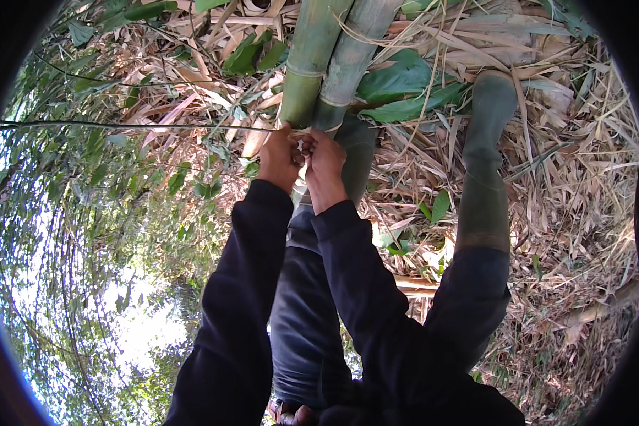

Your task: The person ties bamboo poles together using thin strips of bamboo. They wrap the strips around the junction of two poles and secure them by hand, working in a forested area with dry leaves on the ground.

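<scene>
Bamboo stems (326, 64), two thick green ones side by side, run lengthwise straight away from the hands toward the top of the view, over dry leaf litter (561, 177). Green rubber boots (486, 170) stand to the right of the hands. Left hand (278, 157) and right hand (325, 167) meet at the stems' near end, fingers pinched narrow on a pale strip (302, 149) there.

Open air left of the two bamboo stems (324, 60); dry leaf litter (568, 177) and a thin twig (121, 125) close around.
</scene>
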A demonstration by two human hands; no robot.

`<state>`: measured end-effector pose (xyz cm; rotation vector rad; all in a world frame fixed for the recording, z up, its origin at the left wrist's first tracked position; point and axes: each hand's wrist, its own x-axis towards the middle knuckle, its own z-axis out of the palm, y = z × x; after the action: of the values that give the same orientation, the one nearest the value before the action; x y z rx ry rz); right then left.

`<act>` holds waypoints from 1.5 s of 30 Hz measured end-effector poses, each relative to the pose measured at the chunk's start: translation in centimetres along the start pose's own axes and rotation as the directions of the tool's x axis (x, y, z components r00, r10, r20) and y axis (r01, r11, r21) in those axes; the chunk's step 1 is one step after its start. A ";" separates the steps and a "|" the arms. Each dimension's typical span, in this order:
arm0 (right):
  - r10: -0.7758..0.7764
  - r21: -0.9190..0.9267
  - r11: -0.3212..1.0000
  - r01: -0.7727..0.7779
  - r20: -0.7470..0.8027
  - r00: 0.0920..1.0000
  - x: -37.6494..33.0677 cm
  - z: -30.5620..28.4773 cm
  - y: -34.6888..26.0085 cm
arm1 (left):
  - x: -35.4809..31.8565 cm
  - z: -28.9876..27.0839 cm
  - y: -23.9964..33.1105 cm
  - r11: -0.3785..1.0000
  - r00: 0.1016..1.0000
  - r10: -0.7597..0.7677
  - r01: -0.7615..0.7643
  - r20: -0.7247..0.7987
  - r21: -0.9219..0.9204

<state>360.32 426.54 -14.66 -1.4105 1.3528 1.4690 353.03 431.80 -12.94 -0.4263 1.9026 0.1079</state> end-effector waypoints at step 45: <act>0.128 -0.034 0.992 -0.123 0.232 0.964 4.2 -4.1 0.0 | -0.2 2.5 -2.0 0.772 0.997 -0.074 0.052 -0.007 -0.633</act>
<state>360.64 421.88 -18.16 -1.1388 1.3005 1.6772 355.94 430.67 -13.44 -0.9523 1.8433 0.7213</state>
